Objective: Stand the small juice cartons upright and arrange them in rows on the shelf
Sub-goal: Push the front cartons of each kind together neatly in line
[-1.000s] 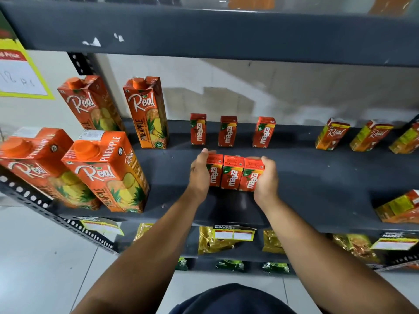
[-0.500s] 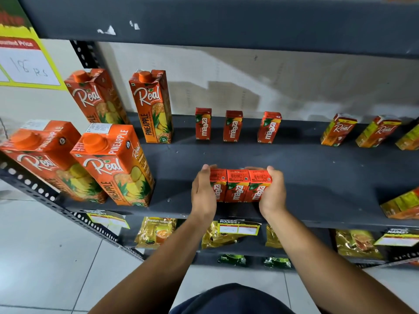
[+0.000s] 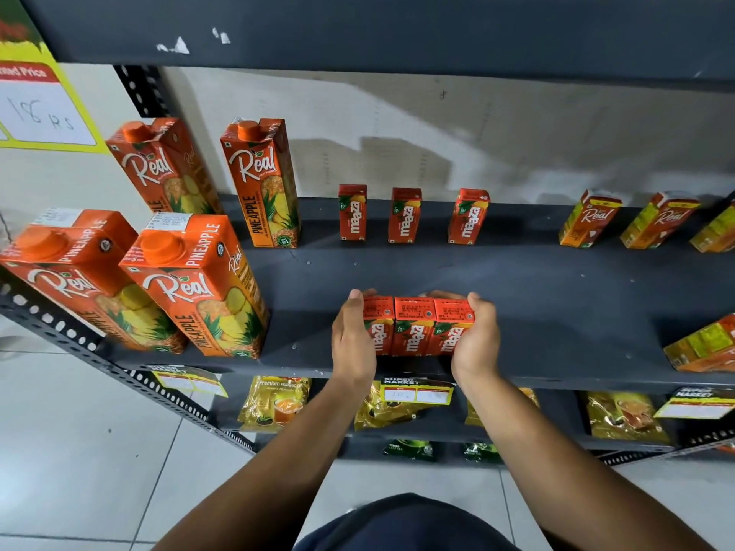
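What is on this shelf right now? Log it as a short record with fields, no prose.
front row: three small Maaza cartons upright, pressed side by side near the shelf's front edge
left hand: flat against the left end of that row
right hand: cupped around the right end, fingers behind the cartons
back row: three Maaza cartons upright, spaced apart
left of shelf: four tall Real pineapple cartons
right of shelf: small yellow-orange Real cartons, upright
shelf: dark grey
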Tool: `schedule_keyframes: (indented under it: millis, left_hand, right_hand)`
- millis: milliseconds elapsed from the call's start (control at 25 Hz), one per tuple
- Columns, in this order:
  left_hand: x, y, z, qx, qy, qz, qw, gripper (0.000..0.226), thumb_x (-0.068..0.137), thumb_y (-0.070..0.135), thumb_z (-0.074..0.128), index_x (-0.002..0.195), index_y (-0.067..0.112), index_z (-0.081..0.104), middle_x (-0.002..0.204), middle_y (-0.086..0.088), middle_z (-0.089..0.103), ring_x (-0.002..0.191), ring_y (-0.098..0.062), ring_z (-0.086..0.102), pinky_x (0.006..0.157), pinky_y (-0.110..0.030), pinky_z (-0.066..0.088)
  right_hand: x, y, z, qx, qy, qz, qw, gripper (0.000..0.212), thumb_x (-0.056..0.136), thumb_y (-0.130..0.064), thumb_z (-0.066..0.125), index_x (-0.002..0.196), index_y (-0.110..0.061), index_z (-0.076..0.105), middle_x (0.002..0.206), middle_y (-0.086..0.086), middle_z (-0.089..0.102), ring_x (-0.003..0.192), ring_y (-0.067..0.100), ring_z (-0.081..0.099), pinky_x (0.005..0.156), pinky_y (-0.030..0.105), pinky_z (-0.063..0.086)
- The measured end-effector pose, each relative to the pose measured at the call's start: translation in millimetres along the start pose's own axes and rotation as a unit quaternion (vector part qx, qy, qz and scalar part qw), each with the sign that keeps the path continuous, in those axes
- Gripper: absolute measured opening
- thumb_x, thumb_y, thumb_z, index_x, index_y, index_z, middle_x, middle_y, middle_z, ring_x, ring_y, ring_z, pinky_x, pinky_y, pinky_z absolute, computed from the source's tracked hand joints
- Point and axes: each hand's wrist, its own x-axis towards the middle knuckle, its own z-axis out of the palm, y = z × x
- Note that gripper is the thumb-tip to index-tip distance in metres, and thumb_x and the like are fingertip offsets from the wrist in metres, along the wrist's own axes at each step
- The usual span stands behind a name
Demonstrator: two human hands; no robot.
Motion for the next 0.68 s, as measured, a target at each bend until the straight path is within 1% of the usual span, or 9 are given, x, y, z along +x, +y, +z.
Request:
schedule_keyframes:
  millis: [120,200,240,320,400,440,520,600,680]
  left_hand:
    - [0.5,0.7,-1.0,-0.004,-0.013,-0.001,1.000,0.046,0.081,0.065,0.039,0.099,0.035,0.069,0.094,0.003,0.073,0.090,-0.013,0.070,0.071,-0.033,0.057]
    - [1.0,0.9,-1.4,-0.004,-0.014,-0.006,1.000,0.046,0.082,0.064,0.039,0.101,0.034,0.068,0.099,0.000,0.072,0.093,-0.015,0.069,0.075,-0.036,0.057]
    - [0.9,0.9,-1.8,-0.004,-0.015,-0.006,1.000,0.045,0.085,0.063,0.038,0.102,0.034,0.067,0.100,0.000,0.072,0.093,-0.014,0.069,0.076,-0.036,0.056]
    - [0.5,0.2,-2.8,-0.001,-0.019,-0.004,1.000,0.041,0.090,0.059,0.037,0.102,0.033,0.067,0.094,0.005,0.072,0.089,-0.010,0.070,0.072,-0.032,0.056]
    - [0.5,-0.4,-3.8,-0.006,-0.023,-0.003,1.000,0.039,0.093,0.056,0.037,0.103,0.032,0.066,0.092,0.008,0.072,0.088,-0.009,0.069,0.072,-0.031,0.055]
    - [1.1,-0.2,-3.7,-0.010,-0.021,-0.007,1.000,0.039,0.093,0.056,0.037,0.104,0.032,0.066,0.094,0.007,0.072,0.090,-0.011,0.069,0.073,-0.032,0.055]
    - [2.0,0.4,-3.4,-0.008,-0.018,-0.013,1.000,0.041,0.093,0.056,0.037,0.107,0.030,0.066,0.103,0.001,0.071,0.095,-0.015,0.068,0.074,-0.033,0.055]
    - [3.1,-1.3,-4.2,-0.007,-0.021,-0.009,1.000,0.044,0.091,0.058,0.038,0.109,0.029,0.066,0.104,-0.001,0.071,0.094,-0.014,0.069,0.071,-0.029,0.055]
    - [1.5,-0.1,-4.3,-0.012,-0.021,-0.006,1.000,0.048,0.085,0.062,0.040,0.108,0.030,0.067,0.101,0.002,0.072,0.091,-0.011,0.070,0.066,-0.025,0.055]
  right_hand:
    - [-2.2,1.3,-1.3,0.003,0.007,0.009,1.000,0.061,0.062,-0.057,0.052,0.092,-0.008,0.071,0.083,0.012,0.070,0.079,0.028,0.068,0.067,0.036,0.052]
    - [-3.0,0.9,-1.5,-0.002,-0.004,0.006,1.000,0.065,0.064,-0.057,0.050,0.097,-0.005,0.070,0.086,0.015,0.069,0.081,0.030,0.068,0.069,0.037,0.052]
    - [-3.1,0.8,-1.9,-0.004,-0.014,0.001,1.000,0.063,0.067,-0.056,0.049,0.097,-0.006,0.071,0.088,0.015,0.070,0.083,0.031,0.068,0.070,0.037,0.053]
    - [-4.9,0.2,-1.7,-0.003,-0.028,-0.004,1.000,0.057,0.070,-0.055,0.047,0.093,-0.010,0.074,0.088,0.014,0.072,0.083,0.031,0.069,0.068,0.036,0.055]
    - [-5.2,-0.1,-2.5,0.002,-0.026,0.002,1.000,0.059,0.069,-0.055,0.047,0.095,-0.009,0.073,0.089,0.015,0.072,0.084,0.031,0.069,0.067,0.036,0.055]
    - [-4.2,0.1,-2.9,0.007,-0.026,0.004,1.000,0.060,0.069,-0.055,0.047,0.097,-0.008,0.072,0.091,0.015,0.072,0.085,0.032,0.069,0.068,0.037,0.055]
    - [-3.3,1.1,-2.7,0.005,-0.032,0.001,0.999,0.061,0.070,-0.055,0.047,0.098,-0.007,0.071,0.094,0.018,0.071,0.088,0.034,0.068,0.072,0.039,0.053]
    - [-2.7,0.5,-2.6,0.007,-0.036,0.001,0.999,0.062,0.069,-0.056,0.048,0.098,-0.007,0.071,0.095,0.019,0.070,0.090,0.035,0.067,0.075,0.041,0.052]
    - [-3.6,-2.8,-3.2,0.000,-0.031,0.010,0.999,0.059,0.067,-0.057,0.051,0.093,-0.010,0.073,0.091,0.015,0.072,0.087,0.032,0.069,0.071,0.038,0.054]
